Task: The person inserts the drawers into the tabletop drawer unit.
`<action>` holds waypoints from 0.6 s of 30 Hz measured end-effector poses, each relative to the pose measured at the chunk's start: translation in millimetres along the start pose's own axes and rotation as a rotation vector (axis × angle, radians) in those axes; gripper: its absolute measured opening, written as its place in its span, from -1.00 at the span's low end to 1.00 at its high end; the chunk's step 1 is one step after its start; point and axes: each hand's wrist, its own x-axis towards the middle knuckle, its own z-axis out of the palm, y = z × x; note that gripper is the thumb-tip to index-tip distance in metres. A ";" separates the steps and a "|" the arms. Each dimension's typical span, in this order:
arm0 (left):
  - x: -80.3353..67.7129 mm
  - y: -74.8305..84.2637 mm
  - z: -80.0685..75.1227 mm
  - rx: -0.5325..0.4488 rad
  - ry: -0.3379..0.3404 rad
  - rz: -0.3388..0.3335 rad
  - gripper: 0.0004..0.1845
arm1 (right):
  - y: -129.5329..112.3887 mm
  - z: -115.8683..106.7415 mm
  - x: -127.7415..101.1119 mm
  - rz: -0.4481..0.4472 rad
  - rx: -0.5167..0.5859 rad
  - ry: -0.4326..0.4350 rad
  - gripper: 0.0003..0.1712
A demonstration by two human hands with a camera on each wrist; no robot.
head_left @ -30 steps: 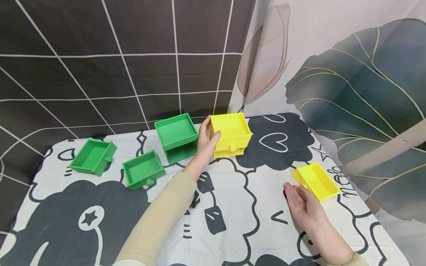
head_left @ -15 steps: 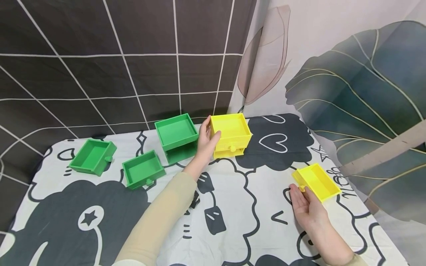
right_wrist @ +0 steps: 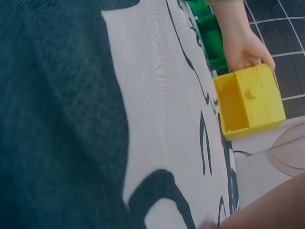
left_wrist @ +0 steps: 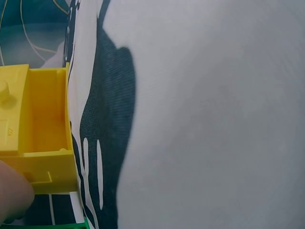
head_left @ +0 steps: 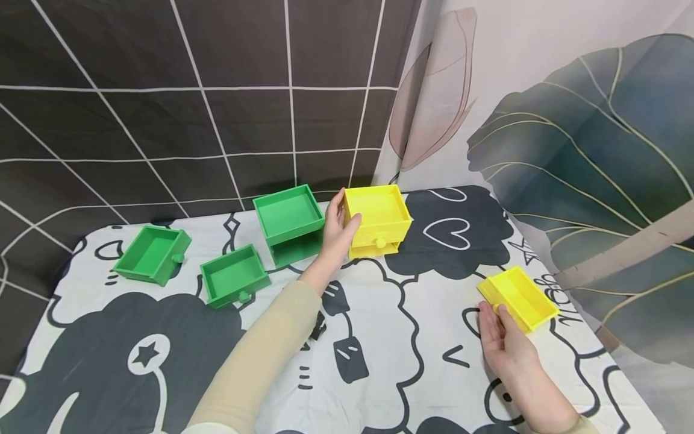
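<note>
My left hand [head_left: 338, 232] holds the left side of a small yellow drawer cabinet [head_left: 376, 208], thumb toward its front. Its upper drawer, with a round knob [left_wrist: 4, 90], is in place. Beneath it the lower compartment [left_wrist: 47, 109] is an open gap. To the right, a loose yellow drawer [head_left: 520, 295] lies on the cloth, open side up. My right hand [head_left: 509, 349] pinches that drawer's knob between thumb and fingers; the knob is mostly covered. In the right wrist view the left hand [right_wrist: 245, 50] grips the cabinet, while the loose drawer is out of sight.
Left of the yellow cabinet stands a green cabinet [head_left: 287, 214] with an open front. Two loose green drawers, one nearer [head_left: 233, 277] and one farther left [head_left: 152, 256], lie on the patterned cloth [head_left: 374, 313]. A dark grid-patterned wall covering [head_left: 244, 120] rises behind.
My right hand has moved a little right and up to the loose yellow drawer's knob and taken hold of it. That drawer has turned slightly. The left hand stays on the yellow cabinet.
</note>
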 end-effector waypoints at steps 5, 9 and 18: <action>-0.7 0.1 -1.2 0.002 0.005 -0.002 -0.25 | -3.8 0.4 0.2 -0.002 0.019 0.006 -0.71; -0.2 -0.4 -1.0 -0.004 0.000 -0.004 -0.24 | -7.5 0.4 0.9 -0.011 0.021 0.013 -0.72; -0.1 0.2 -0.8 0.003 -0.002 0.002 -0.24 | -6.4 8.9 1.6 0.003 -0.008 -0.002 -0.72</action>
